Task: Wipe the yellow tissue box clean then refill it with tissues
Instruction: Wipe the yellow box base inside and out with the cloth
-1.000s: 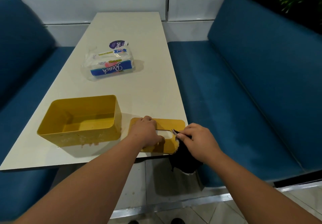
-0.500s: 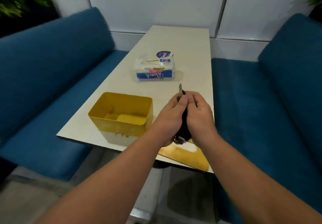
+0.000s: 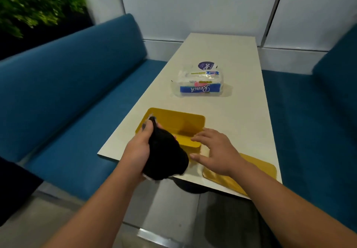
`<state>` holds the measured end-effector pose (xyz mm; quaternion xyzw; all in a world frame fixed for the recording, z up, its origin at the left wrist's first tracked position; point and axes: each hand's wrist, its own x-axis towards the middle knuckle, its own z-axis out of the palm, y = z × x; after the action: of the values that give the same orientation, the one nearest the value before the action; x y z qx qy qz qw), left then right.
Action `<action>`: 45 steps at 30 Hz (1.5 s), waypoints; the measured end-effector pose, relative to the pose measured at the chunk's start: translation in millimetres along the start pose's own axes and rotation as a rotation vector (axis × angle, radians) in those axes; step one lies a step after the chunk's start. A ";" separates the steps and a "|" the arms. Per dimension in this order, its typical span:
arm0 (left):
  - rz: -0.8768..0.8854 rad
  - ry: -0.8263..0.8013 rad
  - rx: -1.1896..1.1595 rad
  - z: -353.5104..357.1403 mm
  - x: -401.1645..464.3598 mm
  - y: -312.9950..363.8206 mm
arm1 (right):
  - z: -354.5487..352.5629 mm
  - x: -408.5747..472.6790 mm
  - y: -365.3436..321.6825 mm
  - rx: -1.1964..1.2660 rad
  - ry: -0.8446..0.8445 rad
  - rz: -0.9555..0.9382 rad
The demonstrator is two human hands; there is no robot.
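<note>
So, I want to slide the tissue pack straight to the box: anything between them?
No. In the head view, only bare table lies between the tissue pack and the box. The lid sits off to the near right.

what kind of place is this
Probably a booth in a cafe or diner: a long pale table set between blue padded benches, white wall panels behind, and a plant in the corner.

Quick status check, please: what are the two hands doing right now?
Left hand grips black cloth at yellow tissue box. Right hand open, fingers at box's near rim. Lid off beside it; tissue pack untouched. Nothing blocking.
</note>
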<state>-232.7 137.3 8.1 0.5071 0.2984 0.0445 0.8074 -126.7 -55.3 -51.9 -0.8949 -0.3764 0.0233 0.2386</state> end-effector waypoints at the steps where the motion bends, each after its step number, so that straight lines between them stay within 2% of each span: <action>1: -0.042 -0.050 -0.063 -10.0 2.6 3.4 | 5.0 1.1 1.2 -0.047 -0.020 0.009; 4: -0.057 -0.164 -0.151 -36.8 14.0 5.8 | 15.5 3.4 1.0 -0.078 0.040 0.027; 6: -0.059 -0.184 -0.121 -53.7 23.5 10.0 | 20.3 7.8 -4.0 -0.072 0.094 0.048; 13: 0.103 -0.280 0.266 -77.6 26.2 15.6 | 17.9 14.6 -25.3 0.031 0.188 0.154; 16: 0.186 -0.273 0.365 -76.7 29.8 10.7 | 17.9 19.2 -27.3 0.115 0.183 0.191; 22: 0.332 -0.224 0.602 -74.6 50.0 0.7 | 9.8 39.5 -30.2 0.319 0.291 0.239; 26: 0.449 -0.125 0.744 -62.5 57.6 2.2 | 6.6 55.3 -20.9 0.395 0.317 0.236; 34: 0.659 -0.061 0.940 -27.5 74.6 21.8 | 12.8 60.2 -2.1 0.584 0.357 0.243; 38: 0.851 -0.077 1.156 0.6 79.2 19.7 | 14.5 59.8 2.8 0.658 0.358 0.241; 45: 1.035 -0.164 1.414 52.5 79.5 12.7 | 18.0 64.2 7.3 0.915 0.358 0.192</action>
<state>-137.1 131.5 0.2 0.9615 -0.0703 0.1731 0.2017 -79.9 -8.3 -62.2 -0.7192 -0.1965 0.0538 0.6643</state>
